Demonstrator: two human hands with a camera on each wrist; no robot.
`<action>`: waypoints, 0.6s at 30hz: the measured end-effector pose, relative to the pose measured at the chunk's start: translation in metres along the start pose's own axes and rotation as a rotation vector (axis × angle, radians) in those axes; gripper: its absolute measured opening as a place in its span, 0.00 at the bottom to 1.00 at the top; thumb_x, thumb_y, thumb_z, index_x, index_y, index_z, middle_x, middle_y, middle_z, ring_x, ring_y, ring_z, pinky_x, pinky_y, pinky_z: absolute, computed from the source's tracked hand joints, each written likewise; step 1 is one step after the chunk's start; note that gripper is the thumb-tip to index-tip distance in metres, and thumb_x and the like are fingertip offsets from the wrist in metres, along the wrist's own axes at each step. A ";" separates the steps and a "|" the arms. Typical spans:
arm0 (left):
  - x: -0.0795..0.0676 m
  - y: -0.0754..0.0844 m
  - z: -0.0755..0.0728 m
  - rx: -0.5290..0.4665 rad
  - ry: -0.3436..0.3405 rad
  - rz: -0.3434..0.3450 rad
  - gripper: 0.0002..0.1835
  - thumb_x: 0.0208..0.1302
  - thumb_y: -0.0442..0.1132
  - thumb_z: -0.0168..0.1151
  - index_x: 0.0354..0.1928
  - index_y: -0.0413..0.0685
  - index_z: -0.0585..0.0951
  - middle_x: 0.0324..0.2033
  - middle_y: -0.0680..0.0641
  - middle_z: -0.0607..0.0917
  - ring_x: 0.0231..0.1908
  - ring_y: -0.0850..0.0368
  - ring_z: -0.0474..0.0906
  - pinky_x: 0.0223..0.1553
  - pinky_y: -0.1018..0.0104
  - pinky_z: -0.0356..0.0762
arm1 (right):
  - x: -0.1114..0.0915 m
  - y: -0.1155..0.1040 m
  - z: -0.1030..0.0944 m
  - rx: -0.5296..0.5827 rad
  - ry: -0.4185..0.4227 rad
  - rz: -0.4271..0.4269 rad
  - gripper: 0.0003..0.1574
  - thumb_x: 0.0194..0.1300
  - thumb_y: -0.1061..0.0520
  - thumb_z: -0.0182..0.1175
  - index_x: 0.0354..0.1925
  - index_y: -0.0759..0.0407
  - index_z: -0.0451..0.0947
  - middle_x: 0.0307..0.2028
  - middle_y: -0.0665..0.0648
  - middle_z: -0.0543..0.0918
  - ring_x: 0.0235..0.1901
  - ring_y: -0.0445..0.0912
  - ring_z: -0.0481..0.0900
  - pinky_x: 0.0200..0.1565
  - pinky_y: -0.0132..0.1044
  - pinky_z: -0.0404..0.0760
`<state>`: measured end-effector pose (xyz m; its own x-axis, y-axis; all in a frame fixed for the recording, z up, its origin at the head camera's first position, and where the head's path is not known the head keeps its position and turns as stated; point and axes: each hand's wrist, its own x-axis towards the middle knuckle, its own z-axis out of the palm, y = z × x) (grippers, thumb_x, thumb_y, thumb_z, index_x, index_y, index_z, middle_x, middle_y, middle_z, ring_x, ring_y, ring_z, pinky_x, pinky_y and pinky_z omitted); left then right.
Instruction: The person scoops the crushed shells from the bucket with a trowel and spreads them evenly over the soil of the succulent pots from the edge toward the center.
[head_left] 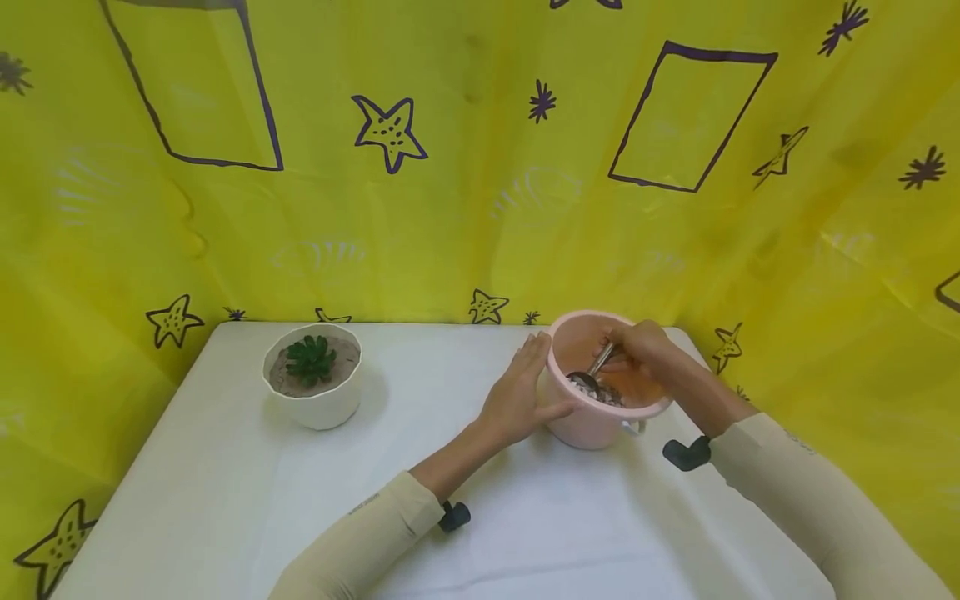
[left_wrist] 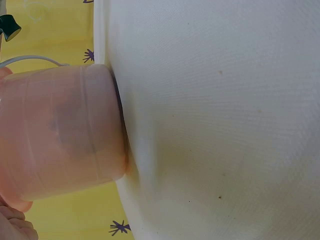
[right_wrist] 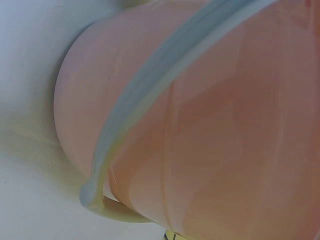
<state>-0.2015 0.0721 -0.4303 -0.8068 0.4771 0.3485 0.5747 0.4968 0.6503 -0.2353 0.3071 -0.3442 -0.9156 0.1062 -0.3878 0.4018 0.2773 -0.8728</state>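
Observation:
On the right of the table stands a pink plastic bucket (head_left: pixel 585 429), its side filling much of both wrist views. My right hand (head_left: pixel 637 343) reaches over the rim and grips the handle of a metal ladle (head_left: pixel 602 358). The ladle's dark round bowl is down among small black-and-white pebble-like pieces (head_left: pixel 611 397) in the bucket. My left hand (head_left: pixel 517 398) rests against the bucket's left side, fingers straight along the rim and thumb pointing across the front. A white bail handle (right_wrist: pixel 145 90) hangs down the bucket's outside.
A white pot (head_left: pixel 322 410) with a small green succulent (head_left: pixel 311 358) in greyish soil stands at the table's back left. White cloth covers the table (head_left: pixel 435 367). Behind and beside it hangs a yellow curtain (head_left: pixel 465 225) with drawn stars.

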 end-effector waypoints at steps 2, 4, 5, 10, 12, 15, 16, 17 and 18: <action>0.000 0.001 0.001 0.003 -0.001 0.002 0.59 0.63 0.60 0.75 0.84 0.44 0.51 0.82 0.44 0.54 0.81 0.50 0.45 0.77 0.53 0.54 | -0.001 -0.001 -0.003 -0.031 0.005 0.009 0.21 0.84 0.58 0.50 0.54 0.79 0.76 0.31 0.60 0.89 0.29 0.50 0.91 0.39 0.40 0.90; 0.001 0.002 0.001 0.007 -0.002 0.007 0.59 0.63 0.60 0.75 0.84 0.43 0.52 0.82 0.44 0.54 0.81 0.50 0.45 0.77 0.54 0.53 | -0.002 -0.002 -0.006 -0.060 0.016 0.012 0.21 0.84 0.58 0.50 0.54 0.78 0.77 0.30 0.58 0.89 0.28 0.48 0.91 0.37 0.36 0.89; 0.001 0.002 0.001 0.016 -0.002 0.008 0.59 0.63 0.60 0.75 0.84 0.43 0.52 0.82 0.44 0.54 0.81 0.51 0.46 0.77 0.54 0.53 | -0.003 -0.003 -0.007 -0.055 0.013 0.009 0.21 0.84 0.58 0.50 0.53 0.78 0.77 0.30 0.58 0.89 0.28 0.48 0.91 0.36 0.35 0.89; 0.001 0.002 -0.001 0.045 0.014 0.022 0.59 0.63 0.60 0.75 0.83 0.41 0.54 0.81 0.42 0.56 0.81 0.50 0.47 0.76 0.55 0.54 | -0.005 -0.006 -0.011 0.077 -0.018 0.001 0.21 0.85 0.60 0.48 0.48 0.79 0.77 0.27 0.58 0.89 0.26 0.48 0.91 0.34 0.36 0.89; 0.001 0.001 -0.001 0.048 0.019 0.023 0.59 0.63 0.60 0.75 0.83 0.40 0.54 0.81 0.42 0.56 0.81 0.50 0.48 0.76 0.55 0.55 | -0.006 -0.007 -0.013 0.119 -0.025 0.018 0.20 0.85 0.60 0.47 0.46 0.78 0.77 0.27 0.59 0.89 0.26 0.49 0.91 0.35 0.38 0.89; 0.000 0.000 -0.001 0.031 0.020 0.021 0.59 0.63 0.60 0.76 0.83 0.41 0.54 0.81 0.42 0.56 0.81 0.48 0.48 0.76 0.53 0.55 | -0.008 -0.006 -0.015 0.145 -0.016 0.033 0.20 0.85 0.59 0.46 0.45 0.75 0.77 0.27 0.58 0.88 0.26 0.48 0.91 0.36 0.39 0.90; 0.000 0.000 -0.001 0.027 0.018 0.018 0.59 0.63 0.60 0.76 0.83 0.41 0.53 0.81 0.42 0.56 0.81 0.48 0.48 0.76 0.52 0.55 | -0.009 -0.006 -0.016 0.149 -0.014 0.033 0.20 0.86 0.59 0.45 0.46 0.75 0.77 0.27 0.58 0.88 0.26 0.48 0.91 0.36 0.39 0.90; 0.000 0.000 -0.001 0.016 0.016 0.017 0.59 0.63 0.59 0.76 0.83 0.41 0.53 0.81 0.42 0.56 0.81 0.47 0.48 0.76 0.51 0.56 | -0.009 -0.005 -0.018 0.159 -0.020 0.028 0.20 0.86 0.59 0.44 0.46 0.76 0.76 0.27 0.58 0.88 0.26 0.48 0.91 0.37 0.39 0.90; -0.001 0.001 -0.001 0.009 0.012 0.014 0.59 0.63 0.59 0.76 0.84 0.41 0.53 0.82 0.42 0.56 0.81 0.47 0.48 0.76 0.51 0.56 | -0.010 -0.004 -0.019 0.166 -0.020 0.024 0.20 0.86 0.59 0.43 0.46 0.75 0.76 0.26 0.57 0.88 0.26 0.48 0.91 0.37 0.39 0.90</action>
<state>-0.2008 0.0714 -0.4294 -0.8003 0.4752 0.3656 0.5870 0.4970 0.6390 -0.2285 0.3234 -0.3314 -0.9061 0.0917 -0.4130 0.4215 0.1131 -0.8997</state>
